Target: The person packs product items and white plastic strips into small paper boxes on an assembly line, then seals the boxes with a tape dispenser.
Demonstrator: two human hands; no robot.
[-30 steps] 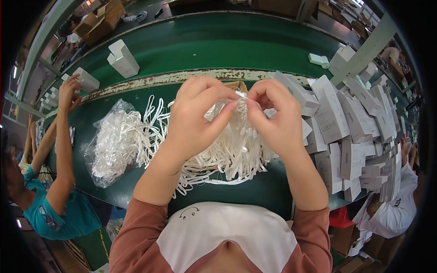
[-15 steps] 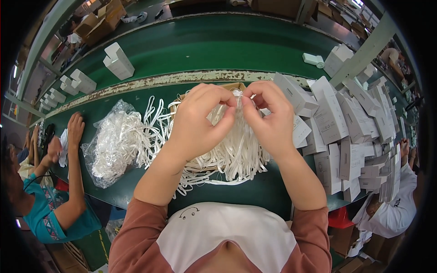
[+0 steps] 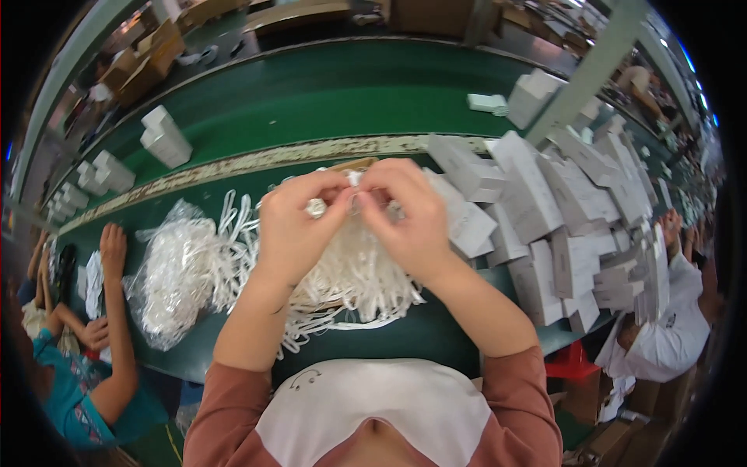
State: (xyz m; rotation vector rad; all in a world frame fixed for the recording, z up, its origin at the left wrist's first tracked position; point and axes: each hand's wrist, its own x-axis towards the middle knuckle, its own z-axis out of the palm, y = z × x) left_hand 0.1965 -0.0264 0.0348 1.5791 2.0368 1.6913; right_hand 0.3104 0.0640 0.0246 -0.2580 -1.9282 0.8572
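Observation:
Above a heap of white looped cords (image 3: 354,276), my left hand (image 3: 299,226) and my right hand (image 3: 408,222) meet fingertip to fingertip. Both are closed in a pinch around a small white piece (image 3: 355,179), which seems to be the top of the cords; its detail is blurred and partly behind the fingers. The cords spread below my hands on the table, with loose loops toward the left. A brown cardboard edge (image 3: 356,164) shows just behind my fingers.
Left of the heap lies a clear plastic bag (image 3: 170,284) of white cords. White boxes (image 3: 525,191) are piled at the right, and others (image 3: 166,138) stand on the green conveyor belt (image 3: 311,93). Co-workers sit on both sides, one in a teal shirt (image 3: 128,397).
The view has shifted, so the boxes sit further left and my hands lower in the picture. My fingers have drawn closer together. The left co-worker's hand has moved down.

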